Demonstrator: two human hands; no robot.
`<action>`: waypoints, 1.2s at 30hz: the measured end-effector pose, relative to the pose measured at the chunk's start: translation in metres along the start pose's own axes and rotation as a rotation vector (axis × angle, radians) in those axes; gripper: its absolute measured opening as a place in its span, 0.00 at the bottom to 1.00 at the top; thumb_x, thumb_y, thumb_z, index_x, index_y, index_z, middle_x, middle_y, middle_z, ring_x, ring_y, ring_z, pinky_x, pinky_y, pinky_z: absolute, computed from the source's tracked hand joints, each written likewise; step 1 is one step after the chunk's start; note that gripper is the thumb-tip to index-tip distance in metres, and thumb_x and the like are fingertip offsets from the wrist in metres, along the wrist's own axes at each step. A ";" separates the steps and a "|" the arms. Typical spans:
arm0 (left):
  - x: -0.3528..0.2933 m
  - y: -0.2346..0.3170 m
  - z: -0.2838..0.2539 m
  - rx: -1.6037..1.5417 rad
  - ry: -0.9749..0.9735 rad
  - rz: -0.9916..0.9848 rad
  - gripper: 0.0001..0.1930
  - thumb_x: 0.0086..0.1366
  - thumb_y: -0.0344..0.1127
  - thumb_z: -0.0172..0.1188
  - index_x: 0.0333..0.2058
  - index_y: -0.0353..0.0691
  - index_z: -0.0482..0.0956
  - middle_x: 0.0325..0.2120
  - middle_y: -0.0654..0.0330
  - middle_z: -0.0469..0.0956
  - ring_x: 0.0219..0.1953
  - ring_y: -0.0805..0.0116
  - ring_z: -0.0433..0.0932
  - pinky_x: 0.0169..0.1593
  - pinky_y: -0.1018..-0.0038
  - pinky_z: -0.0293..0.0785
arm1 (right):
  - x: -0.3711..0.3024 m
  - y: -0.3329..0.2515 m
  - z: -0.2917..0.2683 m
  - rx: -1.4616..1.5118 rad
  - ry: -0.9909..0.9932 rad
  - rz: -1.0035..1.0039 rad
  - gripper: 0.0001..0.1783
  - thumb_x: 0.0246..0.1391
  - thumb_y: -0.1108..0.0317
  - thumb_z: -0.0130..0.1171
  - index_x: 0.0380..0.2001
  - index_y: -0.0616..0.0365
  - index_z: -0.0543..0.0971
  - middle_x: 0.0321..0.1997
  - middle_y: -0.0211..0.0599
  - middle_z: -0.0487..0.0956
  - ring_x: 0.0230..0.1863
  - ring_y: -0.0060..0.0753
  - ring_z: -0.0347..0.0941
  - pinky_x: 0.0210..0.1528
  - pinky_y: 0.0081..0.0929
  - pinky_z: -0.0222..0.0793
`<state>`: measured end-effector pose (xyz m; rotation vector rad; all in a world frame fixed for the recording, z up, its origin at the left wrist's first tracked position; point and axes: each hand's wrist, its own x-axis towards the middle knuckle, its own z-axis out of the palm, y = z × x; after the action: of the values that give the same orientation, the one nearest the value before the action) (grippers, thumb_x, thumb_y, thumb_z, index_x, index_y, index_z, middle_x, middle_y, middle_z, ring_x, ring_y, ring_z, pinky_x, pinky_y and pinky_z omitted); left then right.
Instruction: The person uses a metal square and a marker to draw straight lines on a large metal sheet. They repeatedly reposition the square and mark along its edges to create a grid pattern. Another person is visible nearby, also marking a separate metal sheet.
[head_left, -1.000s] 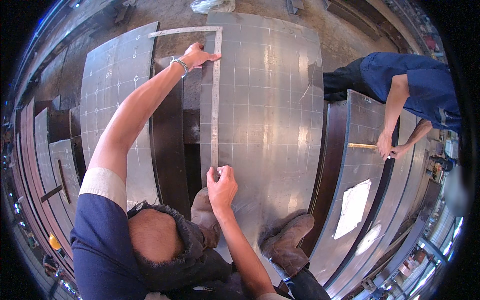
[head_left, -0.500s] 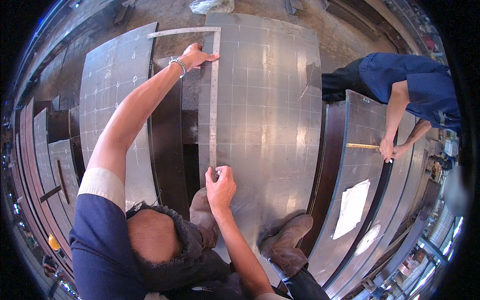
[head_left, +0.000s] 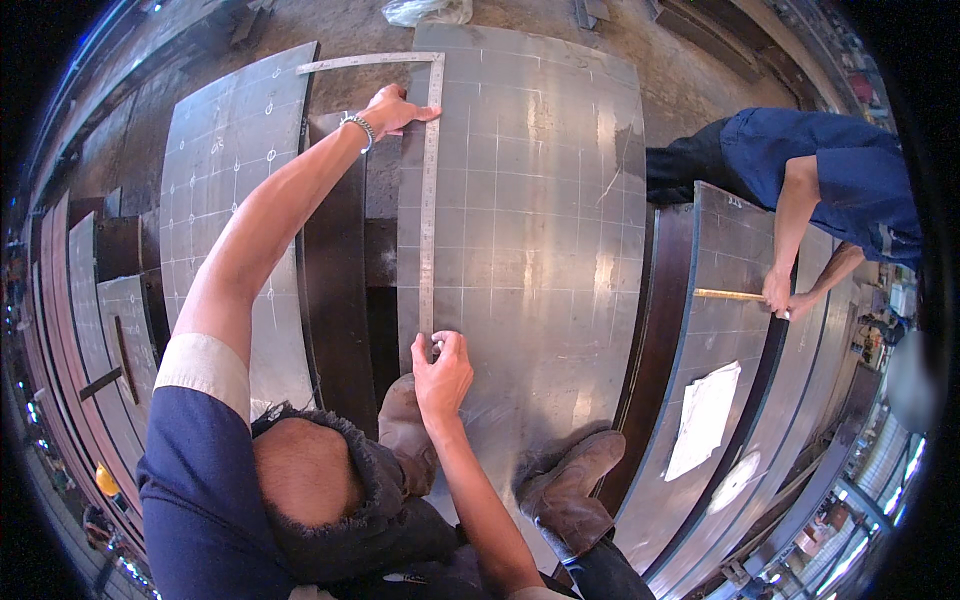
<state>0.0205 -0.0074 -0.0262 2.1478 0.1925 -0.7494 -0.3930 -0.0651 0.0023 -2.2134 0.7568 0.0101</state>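
Note:
A long steel square (head_left: 431,190) lies along the left edge of a grey metal plate (head_left: 540,240) scribed with a grid of pale lines. Its short arm reaches left across the gap to a neighbouring marked plate (head_left: 230,170). Near the square's corner, my left hand (head_left: 395,108) grips it at the plate edge, thumb on top; its other fingers are partly hidden. My right hand (head_left: 443,378) is at the square's near end, thumb and fingers pinched together. Something small and pale seems to be between them, too small to name.
My boots (head_left: 570,490) rest on the marked plate. At right, a co-worker in a blue shirt (head_left: 815,170) holds a yellow tape measure (head_left: 728,294) across another plate. White paper (head_left: 703,420) lies there. Dark beams and a gap run between the plates. Clear plastic (head_left: 427,12) lies on the floor beyond.
My hands and the square stay in place on the plate. The co-worker's hands have moved slightly to the right along the tape measure.

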 end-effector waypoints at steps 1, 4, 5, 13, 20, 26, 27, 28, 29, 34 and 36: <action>0.000 0.000 0.000 -0.002 0.002 0.001 0.58 0.47 0.55 0.82 0.67 0.25 0.60 0.62 0.44 0.70 0.62 0.55 0.74 0.56 0.63 0.80 | 0.000 0.000 0.000 -0.003 -0.006 0.004 0.16 0.57 0.60 0.68 0.36 0.59 0.75 0.34 0.43 0.77 0.32 0.50 0.78 0.34 0.46 0.74; 0.000 -0.001 0.000 0.009 0.002 0.005 0.58 0.47 0.55 0.82 0.67 0.25 0.60 0.61 0.44 0.70 0.61 0.55 0.75 0.55 0.64 0.81 | 0.000 0.003 0.002 0.017 -0.002 -0.005 0.16 0.57 0.59 0.67 0.37 0.59 0.75 0.35 0.44 0.78 0.32 0.52 0.78 0.35 0.46 0.75; 0.000 0.000 0.001 0.004 -0.006 0.011 0.58 0.47 0.56 0.82 0.67 0.25 0.61 0.61 0.44 0.70 0.61 0.55 0.75 0.55 0.64 0.81 | 0.000 0.005 0.003 0.015 0.004 -0.002 0.16 0.57 0.59 0.67 0.37 0.59 0.75 0.36 0.44 0.78 0.33 0.52 0.78 0.35 0.47 0.75; 0.008 -0.008 0.001 0.020 0.002 0.017 0.58 0.47 0.58 0.81 0.67 0.25 0.61 0.62 0.44 0.70 0.61 0.54 0.75 0.54 0.65 0.82 | 0.000 0.002 0.002 -0.008 -0.006 0.002 0.16 0.57 0.59 0.68 0.37 0.58 0.75 0.36 0.44 0.79 0.34 0.55 0.79 0.35 0.48 0.75; 0.007 -0.007 0.002 0.017 -0.008 0.027 0.58 0.48 0.57 0.80 0.67 0.26 0.61 0.62 0.44 0.69 0.61 0.54 0.74 0.55 0.66 0.82 | 0.000 0.001 0.000 0.004 -0.011 0.014 0.16 0.57 0.59 0.68 0.37 0.59 0.75 0.37 0.44 0.79 0.35 0.53 0.79 0.36 0.47 0.75; 0.012 -0.014 0.002 -0.005 0.005 0.042 0.61 0.47 0.59 0.81 0.68 0.26 0.58 0.59 0.43 0.72 0.61 0.53 0.75 0.57 0.60 0.79 | 0.000 0.000 0.000 0.003 -0.021 0.017 0.16 0.57 0.59 0.68 0.37 0.59 0.75 0.37 0.45 0.79 0.35 0.53 0.79 0.37 0.47 0.75; 0.011 -0.013 0.002 -0.006 0.009 0.041 0.61 0.46 0.59 0.81 0.68 0.26 0.58 0.60 0.43 0.72 0.61 0.53 0.75 0.58 0.59 0.79 | 0.000 0.000 0.000 0.002 -0.019 0.013 0.16 0.57 0.59 0.68 0.38 0.59 0.75 0.37 0.45 0.79 0.35 0.53 0.79 0.37 0.47 0.75; 0.010 -0.012 0.002 -0.008 0.014 0.038 0.61 0.46 0.58 0.82 0.68 0.26 0.58 0.60 0.43 0.72 0.61 0.52 0.74 0.58 0.58 0.79 | 0.000 0.000 0.000 0.002 -0.019 0.009 0.16 0.58 0.59 0.67 0.38 0.59 0.75 0.37 0.45 0.79 0.35 0.54 0.79 0.37 0.47 0.75; 0.009 -0.011 0.002 -0.002 0.017 0.045 0.60 0.46 0.59 0.81 0.67 0.26 0.60 0.59 0.42 0.72 0.61 0.52 0.75 0.58 0.58 0.79 | 0.000 0.000 0.000 0.007 -0.020 0.008 0.16 0.58 0.59 0.67 0.38 0.59 0.75 0.37 0.45 0.79 0.35 0.54 0.79 0.37 0.47 0.75; 0.000 0.007 -0.001 0.530 0.253 0.130 0.53 0.44 0.64 0.80 0.59 0.29 0.71 0.53 0.42 0.78 0.58 0.52 0.78 0.55 0.61 0.79 | -0.001 0.001 0.000 0.001 -0.008 0.000 0.16 0.57 0.59 0.67 0.37 0.59 0.75 0.37 0.44 0.79 0.35 0.54 0.79 0.36 0.47 0.75; -0.011 0.031 0.002 0.667 0.268 0.138 0.50 0.44 0.64 0.80 0.55 0.29 0.74 0.52 0.45 0.80 0.57 0.53 0.79 0.53 0.62 0.81 | 0.000 0.002 -0.002 -0.004 -0.002 0.010 0.16 0.57 0.59 0.67 0.37 0.59 0.75 0.36 0.44 0.79 0.34 0.53 0.79 0.35 0.47 0.75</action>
<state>0.0226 -0.0276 -0.0008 2.8607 -0.0848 -0.4781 -0.3946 -0.0675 0.0020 -2.2129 0.7665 0.0189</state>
